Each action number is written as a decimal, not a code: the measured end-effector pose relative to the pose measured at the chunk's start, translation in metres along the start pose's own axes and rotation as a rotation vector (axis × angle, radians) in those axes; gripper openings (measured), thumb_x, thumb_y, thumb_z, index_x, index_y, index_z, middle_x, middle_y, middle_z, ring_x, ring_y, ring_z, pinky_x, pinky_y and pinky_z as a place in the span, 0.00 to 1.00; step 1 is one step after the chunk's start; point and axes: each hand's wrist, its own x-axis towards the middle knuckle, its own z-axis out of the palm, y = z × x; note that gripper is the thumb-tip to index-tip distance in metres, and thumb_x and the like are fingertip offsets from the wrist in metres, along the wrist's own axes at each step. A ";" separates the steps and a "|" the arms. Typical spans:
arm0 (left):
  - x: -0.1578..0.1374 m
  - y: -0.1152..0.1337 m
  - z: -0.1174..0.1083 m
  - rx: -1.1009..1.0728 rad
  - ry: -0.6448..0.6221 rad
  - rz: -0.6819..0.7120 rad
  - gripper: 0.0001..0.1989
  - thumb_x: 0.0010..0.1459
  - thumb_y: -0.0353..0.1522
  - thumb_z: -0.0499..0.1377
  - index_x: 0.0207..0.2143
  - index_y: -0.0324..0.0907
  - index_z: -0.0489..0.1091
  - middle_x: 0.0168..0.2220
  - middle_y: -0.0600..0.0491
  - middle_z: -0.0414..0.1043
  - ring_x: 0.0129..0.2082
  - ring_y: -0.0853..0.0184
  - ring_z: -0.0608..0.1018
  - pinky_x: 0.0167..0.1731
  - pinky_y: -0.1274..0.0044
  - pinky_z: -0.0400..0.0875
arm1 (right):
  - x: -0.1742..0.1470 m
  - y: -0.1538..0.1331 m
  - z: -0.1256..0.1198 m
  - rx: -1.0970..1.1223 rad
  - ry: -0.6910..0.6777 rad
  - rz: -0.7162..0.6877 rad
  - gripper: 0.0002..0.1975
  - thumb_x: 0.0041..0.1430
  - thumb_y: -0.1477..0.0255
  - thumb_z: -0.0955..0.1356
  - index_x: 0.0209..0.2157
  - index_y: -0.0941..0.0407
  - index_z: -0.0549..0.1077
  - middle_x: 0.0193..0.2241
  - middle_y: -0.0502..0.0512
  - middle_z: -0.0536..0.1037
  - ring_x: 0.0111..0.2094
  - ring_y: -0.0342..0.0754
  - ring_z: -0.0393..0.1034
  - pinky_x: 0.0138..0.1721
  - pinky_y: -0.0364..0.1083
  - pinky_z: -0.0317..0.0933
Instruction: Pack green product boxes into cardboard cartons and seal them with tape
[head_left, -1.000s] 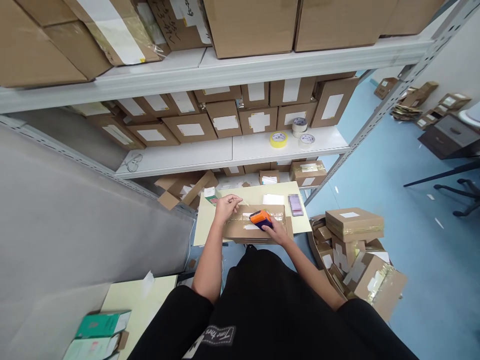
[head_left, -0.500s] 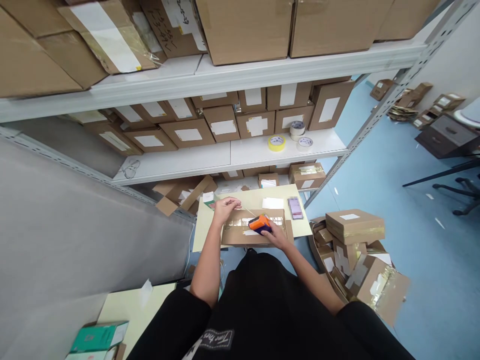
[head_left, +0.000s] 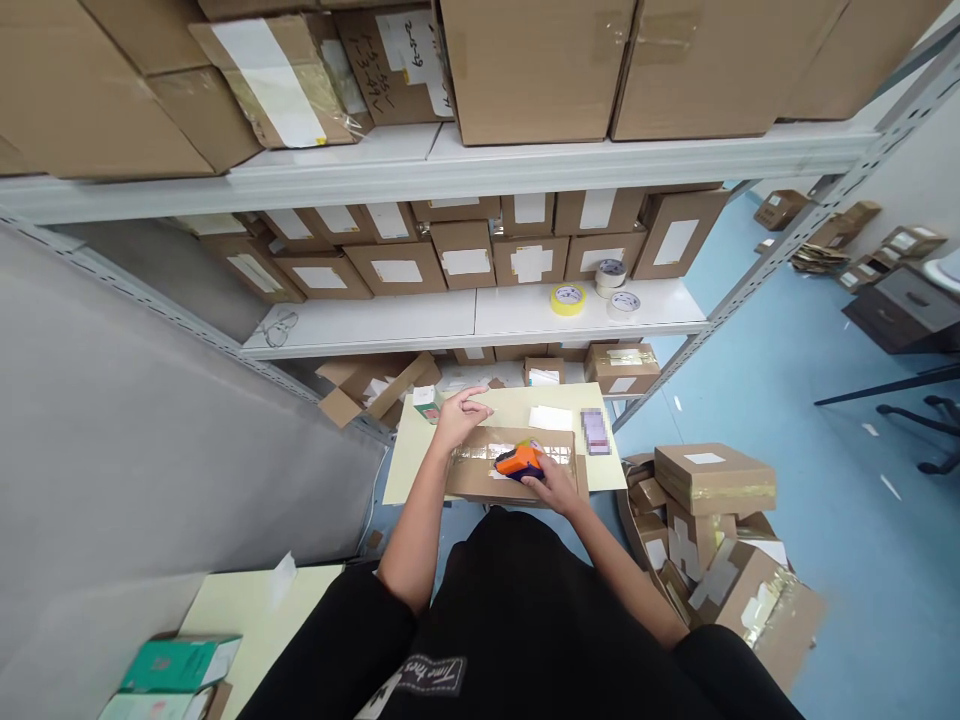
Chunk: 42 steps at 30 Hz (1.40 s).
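Observation:
My right hand [head_left: 553,484] is wrapped around an orange and dark blue tape dispenser [head_left: 519,461], held over a taped cardboard box [head_left: 480,484]. The box lies on a pale yellow tabletop [head_left: 402,474] in front of me. My left hand [head_left: 461,417] is above the box's far left corner, with its index finger and thumb apart and nothing visible between them. A small white and green box [head_left: 427,402] stands just left of that hand. Beyond the carton are a white paper slip [head_left: 551,418] and a purple, blurred-out flat object [head_left: 595,432].
Shelving [head_left: 360,325] with labelled cartons rises behind the table. Yellow tape [head_left: 568,299] and clear tape rolls [head_left: 624,304] sit on its middle shelf. An open carton [head_left: 379,390] is at the left. Cartons [head_left: 716,478] are piled on the floor at right. Green boxes [head_left: 181,664] lie lower left.
The thin strip between my left fingers and the tape dispenser no longer shows. My left fingers have spread apart. The dispenser has turned slightly, and the whole view has shifted.

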 end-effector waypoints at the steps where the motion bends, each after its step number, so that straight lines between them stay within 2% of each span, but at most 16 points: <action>1: -0.001 0.002 0.001 0.006 0.014 0.002 0.31 0.46 0.40 0.74 0.52 0.39 0.78 0.31 0.48 0.84 0.34 0.60 0.85 0.41 0.69 0.80 | 0.000 0.000 0.000 0.007 0.005 0.006 0.26 0.67 0.54 0.68 0.60 0.52 0.71 0.66 0.64 0.70 0.66 0.63 0.64 0.65 0.62 0.61; 9: -0.009 -0.003 0.009 -0.034 0.199 0.064 0.24 0.53 0.39 0.69 0.51 0.38 0.78 0.35 0.47 0.84 0.41 0.58 0.85 0.47 0.67 0.79 | 0.008 0.004 0.002 0.022 0.013 0.052 0.27 0.67 0.55 0.68 0.63 0.51 0.69 0.62 0.63 0.74 0.61 0.63 0.69 0.61 0.62 0.63; 14: -0.009 -0.005 0.004 -0.138 0.328 0.075 0.23 0.50 0.41 0.72 0.46 0.37 0.79 0.35 0.46 0.84 0.40 0.57 0.85 0.48 0.65 0.78 | 0.008 0.004 0.000 -0.005 -0.021 0.085 0.29 0.67 0.54 0.68 0.64 0.52 0.69 0.64 0.63 0.72 0.62 0.64 0.68 0.62 0.62 0.62; 18: -0.007 0.004 -0.002 -0.199 0.336 0.097 0.22 0.46 0.39 0.74 0.43 0.38 0.81 0.33 0.47 0.84 0.38 0.57 0.85 0.46 0.67 0.78 | 0.014 0.002 -0.003 0.023 -0.032 0.105 0.30 0.67 0.53 0.67 0.65 0.51 0.69 0.66 0.62 0.70 0.64 0.63 0.66 0.64 0.61 0.61; 22: -0.005 0.003 -0.007 -0.259 0.381 0.079 0.23 0.45 0.39 0.75 0.43 0.38 0.81 0.33 0.47 0.84 0.36 0.60 0.84 0.44 0.68 0.78 | 0.024 -0.006 -0.012 0.044 -0.050 0.114 0.31 0.66 0.52 0.68 0.66 0.50 0.68 0.64 0.60 0.72 0.63 0.63 0.68 0.63 0.61 0.61; 27: -0.007 -0.015 -0.019 -0.307 0.489 0.059 0.25 0.44 0.39 0.75 0.44 0.37 0.81 0.31 0.48 0.83 0.35 0.61 0.84 0.40 0.71 0.77 | 0.031 -0.027 -0.028 0.037 -0.093 0.100 0.27 0.66 0.50 0.67 0.60 0.51 0.73 0.50 0.58 0.82 0.48 0.59 0.76 0.51 0.55 0.69; 33: -0.023 -0.037 -0.031 -0.326 0.560 -0.009 0.25 0.44 0.37 0.75 0.45 0.36 0.80 0.32 0.47 0.83 0.35 0.62 0.84 0.39 0.72 0.76 | 0.036 -0.041 -0.037 -0.022 -0.163 0.086 0.24 0.67 0.48 0.66 0.48 0.53 0.79 0.39 0.56 0.83 0.38 0.55 0.77 0.40 0.49 0.68; 35: -0.030 -0.045 -0.033 -0.330 0.572 -0.048 0.25 0.44 0.37 0.75 0.45 0.36 0.80 0.34 0.46 0.83 0.35 0.62 0.83 0.38 0.73 0.76 | 0.038 -0.041 -0.036 -0.068 -0.182 0.088 0.25 0.66 0.48 0.66 0.48 0.53 0.79 0.39 0.56 0.83 0.38 0.56 0.77 0.40 0.50 0.68; 38: -0.038 -0.060 -0.035 -0.382 0.584 -0.106 0.24 0.45 0.35 0.75 0.46 0.37 0.80 0.34 0.46 0.83 0.35 0.63 0.84 0.37 0.74 0.76 | 0.042 -0.036 -0.032 -0.123 -0.218 0.099 0.27 0.64 0.48 0.68 0.54 0.53 0.78 0.43 0.59 0.84 0.43 0.60 0.78 0.45 0.53 0.68; 42: -0.042 -0.084 -0.031 -0.541 0.617 -0.180 0.22 0.50 0.31 0.74 0.48 0.38 0.78 0.38 0.46 0.83 0.35 0.66 0.84 0.40 0.76 0.77 | 0.055 -0.023 -0.027 -0.129 -0.218 0.101 0.29 0.63 0.48 0.69 0.56 0.53 0.76 0.48 0.61 0.83 0.48 0.62 0.77 0.50 0.56 0.68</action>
